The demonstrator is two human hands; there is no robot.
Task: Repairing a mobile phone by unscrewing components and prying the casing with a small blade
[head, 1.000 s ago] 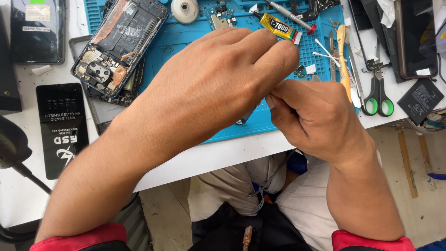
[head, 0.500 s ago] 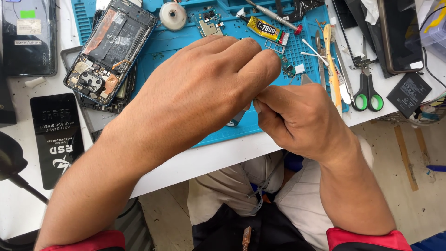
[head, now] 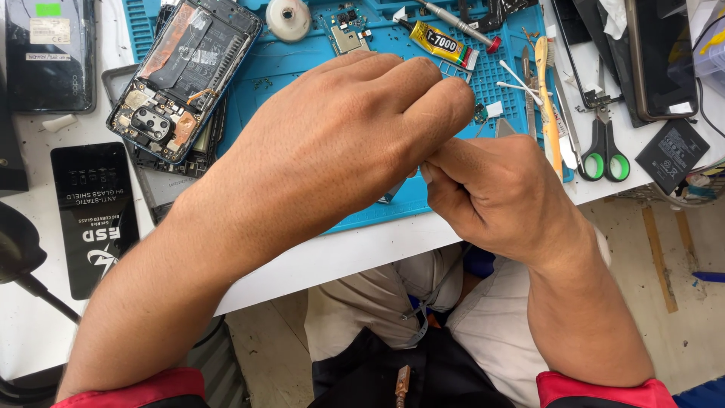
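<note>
- Head view, looking straight down: left hand (head: 347, 143) and right hand (head: 498, 196) meet fingertip to fingertip over the front edge of the blue work mat (head: 302, 68).
- Left grip is curled tight, fingers bunched together at the meeting point; whatever sits between them is hidden behind the knuckles, so I cannot tell what it clamps.
- Right grip is pinched too, thumb pressed against forefinger right where it touches the left hand; the pinched thing is too small to make out.
- Just beneath the hands, a small pale scrap (head: 393, 195) lies on the mat near its front edge.
- Behind the left hand, up and to the left, an opened phone (head: 185, 75) lies tilted on the mat, battery and camera module showing.
- Beyond the knuckles: a yellow glue tube (head: 438, 41), a small circuit board (head: 349, 36) and a round white spool (head: 288, 17).
- Right of the hands, a yellow-handled brush (head: 550, 106) and cotton swabs (head: 521, 81) lie at the mat's right edge.
- Further right, green-handled scissors (head: 604, 151) rest on the white surface (head: 362, 249), with a dark flat battery (head: 672, 155) beside them.
- Far left, a black flat package (head: 94, 215) lies on the surface, and a dark phone (head: 49, 53) sits above it.
- Red cuffs show on both wrists at the bottom edge.
</note>
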